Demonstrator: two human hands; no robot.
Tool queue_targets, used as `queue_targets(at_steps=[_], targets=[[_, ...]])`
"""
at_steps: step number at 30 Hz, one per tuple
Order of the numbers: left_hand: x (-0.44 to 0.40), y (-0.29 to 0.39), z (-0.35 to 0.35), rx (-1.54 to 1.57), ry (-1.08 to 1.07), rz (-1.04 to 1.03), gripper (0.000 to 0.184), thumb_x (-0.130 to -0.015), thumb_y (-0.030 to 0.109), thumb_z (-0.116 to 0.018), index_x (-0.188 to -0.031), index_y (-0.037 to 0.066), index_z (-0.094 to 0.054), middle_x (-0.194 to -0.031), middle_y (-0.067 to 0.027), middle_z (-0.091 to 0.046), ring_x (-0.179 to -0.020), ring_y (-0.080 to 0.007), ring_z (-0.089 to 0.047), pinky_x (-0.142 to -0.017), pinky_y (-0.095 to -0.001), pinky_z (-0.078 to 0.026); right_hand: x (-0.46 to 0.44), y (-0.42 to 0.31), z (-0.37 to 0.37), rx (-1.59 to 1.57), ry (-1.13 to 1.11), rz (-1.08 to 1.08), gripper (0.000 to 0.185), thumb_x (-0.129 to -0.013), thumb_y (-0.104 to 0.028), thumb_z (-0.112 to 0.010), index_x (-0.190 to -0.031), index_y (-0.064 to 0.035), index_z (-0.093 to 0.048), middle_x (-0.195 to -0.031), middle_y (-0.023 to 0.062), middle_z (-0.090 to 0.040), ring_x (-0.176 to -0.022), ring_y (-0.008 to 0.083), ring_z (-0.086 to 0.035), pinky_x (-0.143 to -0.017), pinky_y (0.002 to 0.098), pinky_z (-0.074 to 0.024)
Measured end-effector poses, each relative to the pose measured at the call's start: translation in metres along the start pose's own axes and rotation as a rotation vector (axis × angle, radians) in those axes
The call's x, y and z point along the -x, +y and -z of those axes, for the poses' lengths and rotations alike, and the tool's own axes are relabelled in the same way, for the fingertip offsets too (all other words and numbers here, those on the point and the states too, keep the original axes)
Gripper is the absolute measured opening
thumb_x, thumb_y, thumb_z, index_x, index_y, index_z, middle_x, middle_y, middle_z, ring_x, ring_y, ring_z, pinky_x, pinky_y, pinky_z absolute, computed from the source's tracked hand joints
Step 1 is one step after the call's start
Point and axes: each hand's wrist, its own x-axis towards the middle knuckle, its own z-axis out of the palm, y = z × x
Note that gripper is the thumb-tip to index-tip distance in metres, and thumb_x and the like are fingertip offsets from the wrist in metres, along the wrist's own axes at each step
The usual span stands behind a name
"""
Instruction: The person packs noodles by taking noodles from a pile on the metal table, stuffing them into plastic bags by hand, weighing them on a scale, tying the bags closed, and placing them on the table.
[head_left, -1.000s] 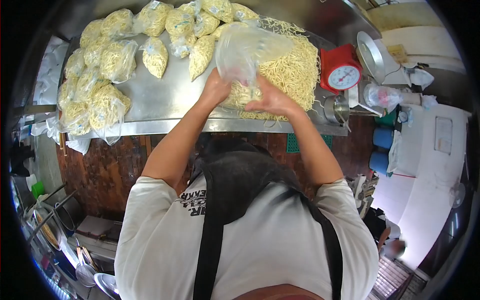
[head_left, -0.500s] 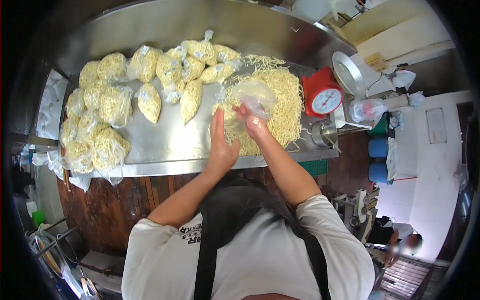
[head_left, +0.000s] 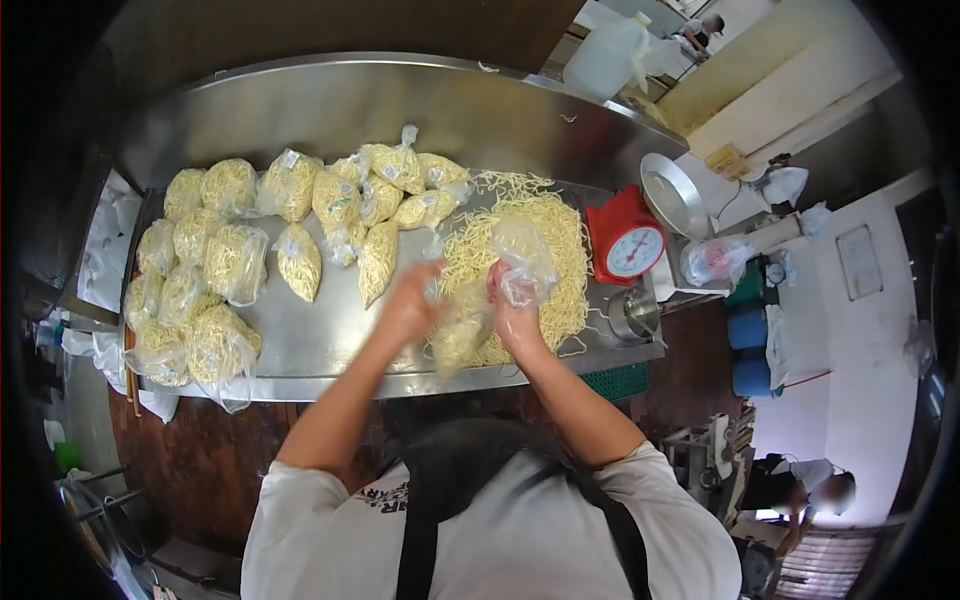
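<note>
My right hand (head_left: 514, 308) is closed around the gathered neck of a clear plastic bag (head_left: 525, 262), whose loose end puffs up above the fist. Hanging from that grip to the left, the bag's noodle-filled lower part (head_left: 462, 335) is blurred. My left hand (head_left: 408, 308) is just left of the bag, apart from it, and its fingers are smeared by motion. Under and around the right hand spreads a heap of loose pale-yellow noodles (head_left: 560, 240) on the steel table (head_left: 335, 340).
Several filled noodle bags (head_left: 235, 265) crowd the table's left side and back. To the right stand a red dial scale (head_left: 630, 240), its metal pan (head_left: 674, 195) and a metal pot (head_left: 635, 312). Another person (head_left: 800, 490) is at the far right.
My left hand has moved left, away from the bag. The bag's filled part has swung down and toward me, while my right hand keeps its hold. The view has tilted up slightly.
</note>
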Motion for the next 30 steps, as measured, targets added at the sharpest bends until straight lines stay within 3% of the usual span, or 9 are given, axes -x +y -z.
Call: queue_targets(at_steps=[2,9,12,15,18,22,23,27,30], targets=[[0.034,0.038,-0.039,-0.358,-0.151,-0.026,0.112,-0.061,0.037,-0.089,-0.151,0.006,-0.027,-0.141,-0.0261,-0.043,-0.131,-0.0407,-0.041,-0.111,-0.0428,-0.034,0.005,-0.002,-0.019,-0.245,-0.014,-0.211,0.029,-0.105,-0.032,-0.045,-0.086,-0.0102,-0.047,-0.072,-0.0008,-0.044,-0.063,0.0080,-0.040,-0.056,0.0244,-0.0346],[-0.003,-0.004,-0.014,0.038,-0.209,-0.235,0.030,-0.073,0.019,-0.077,-0.096,0.003,-0.066,-0.093,-0.0194,-0.066,-0.087,-0.0382,-0.061,-0.077,-0.0433,-0.048,0.010,-0.030,0.005,-0.819,-0.540,-0.647,0.024,-0.103,-0.031,-0.049,-0.092,-0.0097,-0.050,-0.071,-0.0005,-0.045,-0.061,0.0074,-0.043,-0.055,0.0224,-0.0360],[-0.007,0.033,0.021,-0.451,0.302,-0.094,0.015,-0.087,0.017,-0.065,-0.087,0.003,-0.069,-0.085,-0.0200,-0.067,-0.084,-0.0340,-0.064,-0.073,-0.0428,-0.048,0.022,-0.005,-0.010,0.007,-0.376,0.075,0.015,-0.095,-0.021,-0.054,-0.097,-0.0059,-0.056,-0.085,0.0133,-0.055,-0.075,0.0303,-0.053,-0.066,0.0408,-0.0423],[0.016,0.046,0.018,0.000,-0.386,0.445,0.023,-0.095,0.022,-0.057,-0.098,0.002,-0.067,-0.093,-0.0170,-0.068,-0.093,-0.0339,-0.065,-0.080,-0.0420,-0.050,0.018,-0.037,-0.009,0.448,-0.317,0.233,0.022,-0.090,-0.018,-0.056,-0.108,-0.0060,-0.060,-0.098,0.0210,-0.059,-0.094,0.0408,-0.055,-0.084,0.0477,-0.0431],[0.033,0.054,-0.030,1.445,0.079,0.675,0.030,-0.100,0.024,-0.046,-0.111,0.001,-0.064,-0.102,-0.0184,-0.069,-0.100,-0.0334,-0.063,-0.089,-0.0435,-0.051,0.027,-0.057,-0.006,0.742,-0.446,0.163,0.029,-0.091,-0.019,-0.056,-0.118,-0.0069,-0.059,-0.104,0.0225,-0.061,-0.107,0.0426,-0.053,-0.094,0.0479,-0.0411],[0.036,0.015,-0.047,1.753,0.217,0.838,0.023,-0.101,0.020,-0.048,-0.111,0.001,-0.057,-0.096,-0.0094,-0.067,-0.101,-0.0278,-0.063,-0.093,-0.0406,-0.050,0.054,-0.013,0.006,0.299,-0.539,0.064,0.031,-0.096,-0.023,-0.054,-0.121,-0.0058,-0.057,-0.100,0.0164,-0.062,-0.096,0.0349,-0.057,-0.082,0.0448,-0.0437],[0.043,-0.041,-0.067,1.847,0.076,0.545,0.020,-0.100,0.019,-0.050,-0.101,0.002,-0.059,-0.091,-0.0082,-0.065,-0.090,-0.0265,-0.064,-0.084,-0.0409,-0.050,0.059,0.005,0.014,0.120,-0.553,-0.016,0.031,-0.097,-0.024,-0.054,-0.121,-0.0049,-0.056,-0.097,0.0123,-0.063,-0.090,0.0307,-0.059,-0.076,0.0431,-0.0448],[0.065,-0.016,-0.034,0.050,-0.139,0.196,0.021,-0.096,0.021,-0.052,-0.086,0.003,-0.060,-0.084,-0.0149,-0.062,-0.086,-0.0339,-0.059,-0.084,-0.0485,-0.044,0.051,0.039,0.043,-0.259,-0.652,-0.756,0.030,-0.097,-0.021,-0.054,-0.120,-0.0011,-0.057,-0.099,0.0038,-0.067,-0.087,0.0229,-0.064,-0.074,0.0381,-0.0489],[0.066,-0.009,-0.028,-0.352,-0.156,0.019,0.011,-0.091,0.015,-0.056,-0.092,0.007,-0.063,-0.093,-0.0124,-0.063,-0.105,-0.0331,-0.053,-0.095,-0.0553,-0.035,0.040,0.042,0.014,0.214,-0.566,-0.380,0.022,-0.092,-0.013,-0.059,-0.111,-0.0020,-0.061,-0.091,0.0096,-0.067,-0.083,0.0266,-0.065,-0.071,0.0381,-0.0502]])
